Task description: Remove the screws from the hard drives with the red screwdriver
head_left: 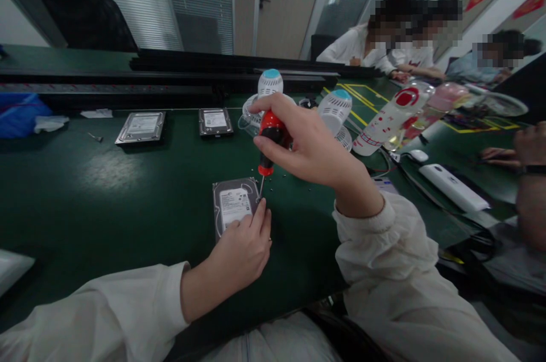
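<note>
On the dark green table (170, 197), right in front of the person, lies a flat, dark grey metal hard drive (234, 202). It has a big white paper sticker on top and curvy lines in its lid. The left hand (243, 242) lies over its near right part, pointer finger stretched out beside the screwdriver's tip. Its thumb is hard to see, so I can't tell if it grips the drive. The right hand (307, 143) reaches over from above, fingers and thumb curled around a red and black screwdriver (267, 158). The thin metal end points down at the drive's right edge, leaning a little.
</note>
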